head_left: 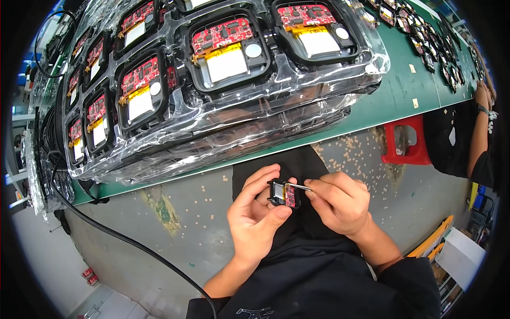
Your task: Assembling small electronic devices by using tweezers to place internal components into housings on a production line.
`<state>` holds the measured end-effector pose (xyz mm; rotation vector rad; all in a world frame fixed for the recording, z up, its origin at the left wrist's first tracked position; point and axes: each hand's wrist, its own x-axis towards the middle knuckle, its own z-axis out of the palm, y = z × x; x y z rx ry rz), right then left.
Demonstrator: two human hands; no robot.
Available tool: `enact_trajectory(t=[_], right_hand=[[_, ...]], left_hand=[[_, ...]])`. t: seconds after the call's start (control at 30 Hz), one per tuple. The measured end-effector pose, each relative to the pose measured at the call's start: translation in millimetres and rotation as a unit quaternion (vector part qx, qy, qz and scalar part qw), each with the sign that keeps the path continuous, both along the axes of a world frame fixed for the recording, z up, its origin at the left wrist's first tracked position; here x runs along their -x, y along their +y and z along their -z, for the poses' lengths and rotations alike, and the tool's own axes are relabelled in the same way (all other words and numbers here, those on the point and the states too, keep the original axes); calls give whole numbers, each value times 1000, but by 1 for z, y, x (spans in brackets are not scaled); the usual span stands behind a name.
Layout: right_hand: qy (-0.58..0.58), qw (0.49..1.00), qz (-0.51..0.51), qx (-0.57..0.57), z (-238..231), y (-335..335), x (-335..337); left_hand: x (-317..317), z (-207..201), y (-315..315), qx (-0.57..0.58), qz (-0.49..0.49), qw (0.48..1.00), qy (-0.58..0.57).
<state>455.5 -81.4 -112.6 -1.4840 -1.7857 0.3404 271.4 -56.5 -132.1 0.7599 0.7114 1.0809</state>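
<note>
Over my lap, my left hand is closed around a small black electronic device casing, thumb on its lower edge and fingers along the far side. Inside the casing show a red circuit board, a pale rectangular part and a strip of yellow tape. My right hand pinches a thin metal tool, probably tweezers, whose tip reaches the casing's upper edge. The exact tip contact is too small to make out.
Ahead, stacked clear plastic trays hold several similar casings on a green table. More casings lie at the far right. A black cable crosses the left. Another person sits near a red stool. Small scraps litter the grey floor.
</note>
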Motion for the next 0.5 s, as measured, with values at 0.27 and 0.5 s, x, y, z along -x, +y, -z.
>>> enact_trajectory(t=[0.27, 0.5], right_hand=[[-4, 1000, 17, -11, 2, -2, 5], [-53, 997, 15, -50, 3, -4, 5]], left_hand=[[-1, -2, -3, 23, 14, 1000, 2], [-9, -8, -5, 36, -22, 999, 29]])
